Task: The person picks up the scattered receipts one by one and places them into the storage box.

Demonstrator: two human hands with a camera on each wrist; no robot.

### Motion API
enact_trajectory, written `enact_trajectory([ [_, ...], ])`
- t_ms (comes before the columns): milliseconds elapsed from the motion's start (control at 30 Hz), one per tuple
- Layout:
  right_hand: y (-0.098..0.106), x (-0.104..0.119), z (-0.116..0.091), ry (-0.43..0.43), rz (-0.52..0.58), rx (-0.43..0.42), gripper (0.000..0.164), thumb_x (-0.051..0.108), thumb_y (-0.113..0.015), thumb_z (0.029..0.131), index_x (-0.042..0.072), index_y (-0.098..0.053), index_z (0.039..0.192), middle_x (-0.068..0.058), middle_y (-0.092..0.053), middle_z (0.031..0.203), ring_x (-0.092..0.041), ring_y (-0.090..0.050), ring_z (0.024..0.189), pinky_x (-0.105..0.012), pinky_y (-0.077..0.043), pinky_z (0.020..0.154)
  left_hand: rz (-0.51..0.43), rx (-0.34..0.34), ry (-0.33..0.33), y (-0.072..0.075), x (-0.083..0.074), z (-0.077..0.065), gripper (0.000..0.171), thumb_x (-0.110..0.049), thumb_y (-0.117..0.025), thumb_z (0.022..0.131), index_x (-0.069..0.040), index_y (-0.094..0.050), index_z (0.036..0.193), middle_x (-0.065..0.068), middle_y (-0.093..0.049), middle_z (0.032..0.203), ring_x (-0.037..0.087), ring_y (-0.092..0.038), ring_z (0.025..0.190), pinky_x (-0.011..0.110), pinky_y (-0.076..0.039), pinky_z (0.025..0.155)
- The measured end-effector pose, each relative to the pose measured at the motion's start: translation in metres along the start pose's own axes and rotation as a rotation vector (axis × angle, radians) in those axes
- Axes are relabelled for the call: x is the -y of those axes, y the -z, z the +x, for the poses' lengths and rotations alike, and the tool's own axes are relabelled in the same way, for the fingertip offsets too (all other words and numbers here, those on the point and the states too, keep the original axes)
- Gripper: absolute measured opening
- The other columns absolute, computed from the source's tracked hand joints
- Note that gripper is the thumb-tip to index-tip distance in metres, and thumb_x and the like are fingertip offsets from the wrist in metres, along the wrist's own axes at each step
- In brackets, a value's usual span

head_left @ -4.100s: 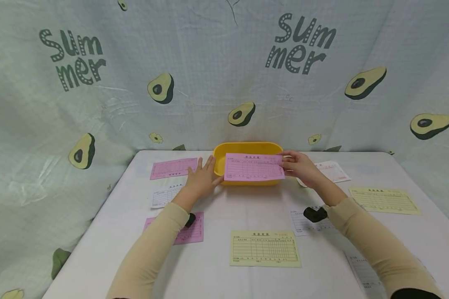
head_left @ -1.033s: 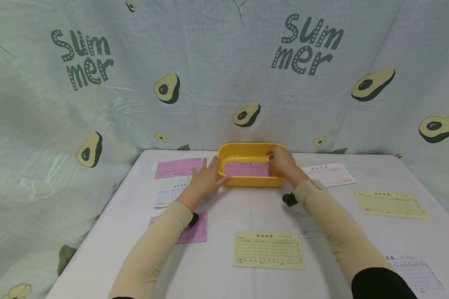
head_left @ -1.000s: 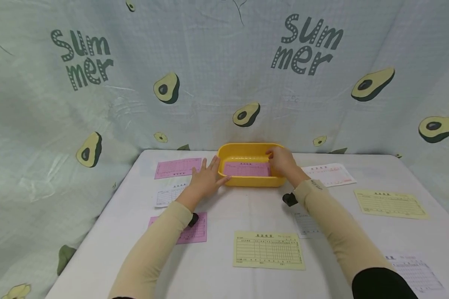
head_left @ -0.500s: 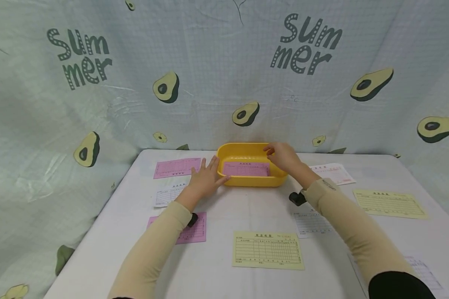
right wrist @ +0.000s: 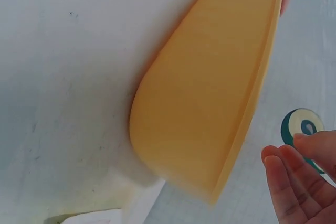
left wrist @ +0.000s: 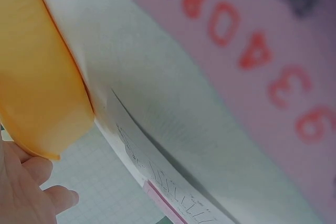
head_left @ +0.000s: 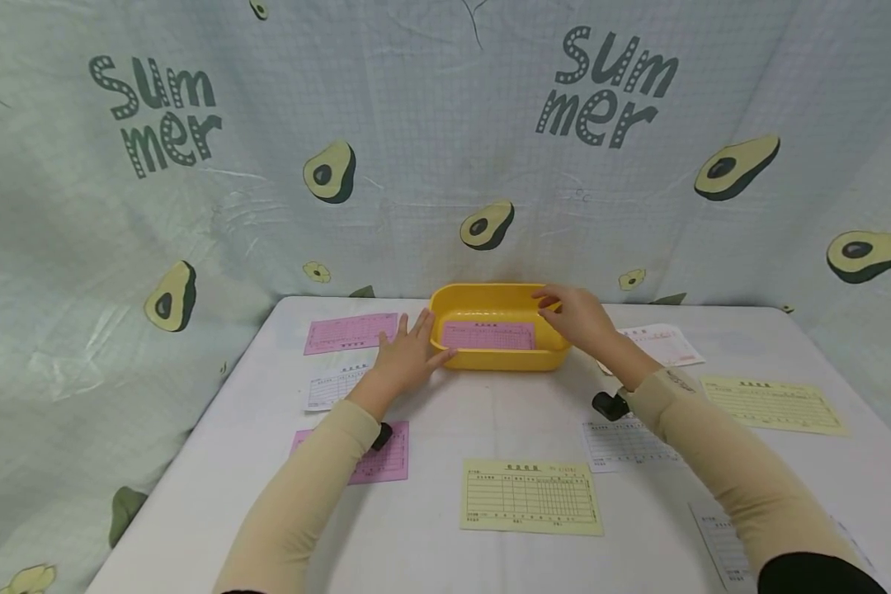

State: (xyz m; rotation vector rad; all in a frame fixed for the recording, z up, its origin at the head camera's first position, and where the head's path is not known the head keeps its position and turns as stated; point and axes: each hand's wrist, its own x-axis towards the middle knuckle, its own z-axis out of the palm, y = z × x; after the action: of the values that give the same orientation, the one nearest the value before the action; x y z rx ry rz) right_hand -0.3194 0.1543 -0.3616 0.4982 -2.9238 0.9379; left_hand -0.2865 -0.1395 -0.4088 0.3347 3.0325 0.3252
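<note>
A yellow plastic basin stands at the far middle of the table, and a pink receipt slip lies inside it. My left hand rests its spread fingers against the basin's left rim; the left wrist view shows those fingers at the rim's edge. Over the basin's right end hovers my right hand, fingers loosely bent and nothing between them. In the right wrist view its thumb and fingertips are apart, beside the basin wall.
Left of the basin lie a pink slip, a white slip and another pink slip partly under my left forearm. A yellow slip lies front middle. More slips, white and yellow, lie on the right.
The pink slip that my right hand held over the basin now lies inside it. My right hand has let go and drawn back to the right; my left hand stays at the rim.
</note>
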Motion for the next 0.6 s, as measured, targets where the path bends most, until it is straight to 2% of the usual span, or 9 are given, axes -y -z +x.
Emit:
enact_trajectory([
  [267,0.012,-0.013,-0.010,0.047,-0.022,-0.052,0.032,0.008,-0.061,0.102,-0.001,-0.065,0.133,-0.020,-0.071,0.121,-0.039,-0.066,0.103,-0.048,-0.057,0.085,-0.009,0.009,0.011,0.002,-0.001,-0.002,0.089,-0.065,-0.041,0.103,-0.008,-0.012,0.165,0.008,-0.008,0.172,0.041,-0.005,0.155,0.072,-0.011,0.116],
  [600,0.040,-0.032,-0.027,-0.017,0.023,-0.095,0.033,0.012,-0.061,0.104,-0.001,-0.063,0.134,-0.022,-0.068,0.123,-0.039,-0.065,0.107,-0.052,-0.056,0.086,-0.016,0.014,0.003,0.004,-0.002,-0.002,0.090,-0.064,-0.042,0.103,-0.007,-0.012,0.165,0.008,-0.009,0.172,0.042,-0.005,0.155,0.073,-0.011,0.116],
])
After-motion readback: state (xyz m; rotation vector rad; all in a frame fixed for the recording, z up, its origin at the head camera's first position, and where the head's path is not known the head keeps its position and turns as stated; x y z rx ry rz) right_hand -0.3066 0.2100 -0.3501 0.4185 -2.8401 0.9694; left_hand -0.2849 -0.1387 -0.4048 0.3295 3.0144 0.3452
